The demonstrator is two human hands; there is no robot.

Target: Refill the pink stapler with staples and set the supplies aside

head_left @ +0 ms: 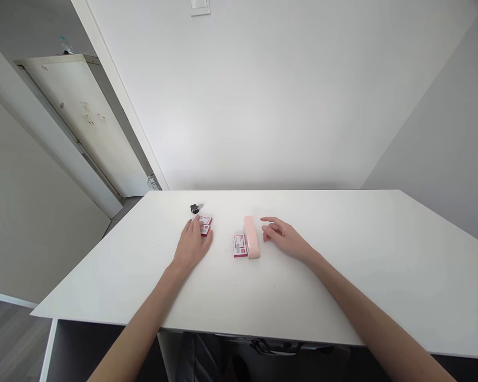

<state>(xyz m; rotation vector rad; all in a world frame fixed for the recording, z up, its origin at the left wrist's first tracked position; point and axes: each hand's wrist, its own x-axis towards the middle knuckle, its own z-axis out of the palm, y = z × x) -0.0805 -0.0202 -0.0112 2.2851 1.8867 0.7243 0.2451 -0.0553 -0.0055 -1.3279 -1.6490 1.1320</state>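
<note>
Stapler (251, 237), a pink one, is lying near the middle of the frame, a bit below center, with a little red-and-white box (239, 246) right beside it on the left. The right grip (289, 241) is near it on the other side, released, fingers loosely curled over the bare surface. The left grip (189, 246) is over to the left, laid on two similar boxes (206, 220) that sit one above the other in the frame; honestly can't tell if it's clenched on them or just resting. A key with a black head (195, 209) lies just above those two. It's all on a white desk (302, 302), and in the upper left there's a scuffed off-white cabinet (75, 101).
</note>
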